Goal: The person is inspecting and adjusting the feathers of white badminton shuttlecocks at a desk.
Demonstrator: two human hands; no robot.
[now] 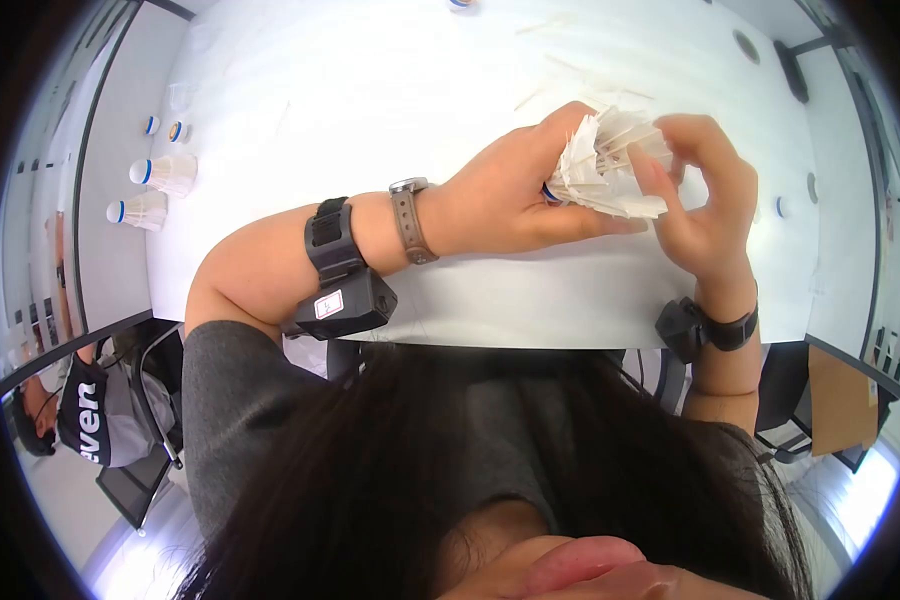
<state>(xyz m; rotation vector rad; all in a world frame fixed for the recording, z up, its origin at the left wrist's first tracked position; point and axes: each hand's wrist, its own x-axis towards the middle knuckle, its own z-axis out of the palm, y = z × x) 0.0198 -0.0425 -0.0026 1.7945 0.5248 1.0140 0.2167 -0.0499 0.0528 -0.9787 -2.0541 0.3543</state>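
A white feather shuttlecock (pixel 602 165) lies tilted in my left hand (pixel 515 185), its feather skirt opening toward the right. Part of its blue-banded base shows between my left thumb and fingers, which are closed round it. My right hand (pixel 715 195) is at the open end of the skirt, with thumb and fingers curled together on the feather edge. Exactly which feather they pinch is hard to make out. Several pale feather shafts (pixel 555 75) lie on the white table (pixel 370 110) beyond my hands.
Two shuttlecocks (pixel 165 175) lie at the table's left side, near two loose blue-banded bases (pixel 178 131). Another base (pixel 460 4) is at the far edge, and a small blue-and-white piece (pixel 781 207) lies at right. Another person (pixel 80 405) sits beyond the left partition.
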